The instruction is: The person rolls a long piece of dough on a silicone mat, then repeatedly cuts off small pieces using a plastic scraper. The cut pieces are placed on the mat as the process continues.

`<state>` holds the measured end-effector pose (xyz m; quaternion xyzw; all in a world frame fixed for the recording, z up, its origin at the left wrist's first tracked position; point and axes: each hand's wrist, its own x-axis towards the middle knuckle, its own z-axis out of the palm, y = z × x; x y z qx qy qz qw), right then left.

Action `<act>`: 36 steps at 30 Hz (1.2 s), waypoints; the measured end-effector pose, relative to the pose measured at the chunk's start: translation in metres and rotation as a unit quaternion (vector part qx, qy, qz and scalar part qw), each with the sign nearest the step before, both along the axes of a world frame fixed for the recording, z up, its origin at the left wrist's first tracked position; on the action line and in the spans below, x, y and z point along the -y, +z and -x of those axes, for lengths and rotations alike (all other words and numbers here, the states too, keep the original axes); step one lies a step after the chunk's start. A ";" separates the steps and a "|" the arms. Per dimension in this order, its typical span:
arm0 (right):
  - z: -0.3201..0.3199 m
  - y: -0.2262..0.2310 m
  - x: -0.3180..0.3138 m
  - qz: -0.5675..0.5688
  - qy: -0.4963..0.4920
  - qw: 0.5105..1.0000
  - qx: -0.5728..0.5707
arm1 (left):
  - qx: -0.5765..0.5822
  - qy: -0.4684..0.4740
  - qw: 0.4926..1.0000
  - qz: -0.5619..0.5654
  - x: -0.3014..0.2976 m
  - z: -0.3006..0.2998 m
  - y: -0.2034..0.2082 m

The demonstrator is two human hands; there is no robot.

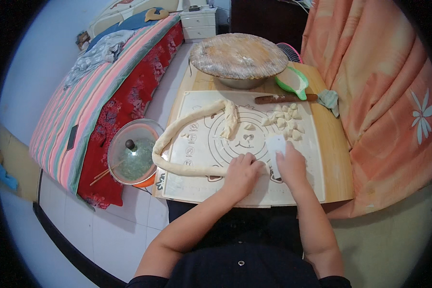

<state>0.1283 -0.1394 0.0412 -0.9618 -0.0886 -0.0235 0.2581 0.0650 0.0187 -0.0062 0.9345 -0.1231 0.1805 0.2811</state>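
Note:
A long rope of pale dough [164,139] curves over the left side of a white baking mat [305,185] with printed circles. Its far end folds down near the mat's middle. My left hand [242,176] is closed over the near end, its fingers curled on the dough. My right hand [293,167] grips a white dough scraper [275,145], which stands on edge just right of the rope's end. Beyond it, several small cut dough pieces [285,115] lie in a heap at the mat's far right. One piece [249,126] sits apart near the circles' centre.
Behind the mat, a floury round woven cover [240,55] rests on a metal basin [240,83]. Beside it are a green scoop [292,82] and a brown wooden stick [278,99]. A glass-lidded pot [134,158] stands left of the table; a curtain [369,120] hangs at right.

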 end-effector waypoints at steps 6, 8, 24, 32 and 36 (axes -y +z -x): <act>0.017 0.023 -0.006 0.012 0.057 0.998 -0.007 | -0.047 0.040 0.997 0.050 -0.014 -0.015 -0.006; 0.015 0.022 -0.007 0.035 0.070 0.997 -0.013 | -0.034 0.037 0.998 0.030 -0.011 -0.017 -0.010; 0.002 0.006 -0.028 0.019 0.034 0.999 -0.019 | -0.008 0.044 0.999 0.020 -0.025 0.003 -0.010; 0.037 0.011 -0.023 0.038 0.097 0.994 -0.011 | -0.012 0.031 0.998 0.049 -0.019 0.014 -0.011; 0.036 0.000 -0.032 0.065 0.082 0.994 -0.025 | -0.012 0.022 0.999 0.028 -0.020 0.015 -0.010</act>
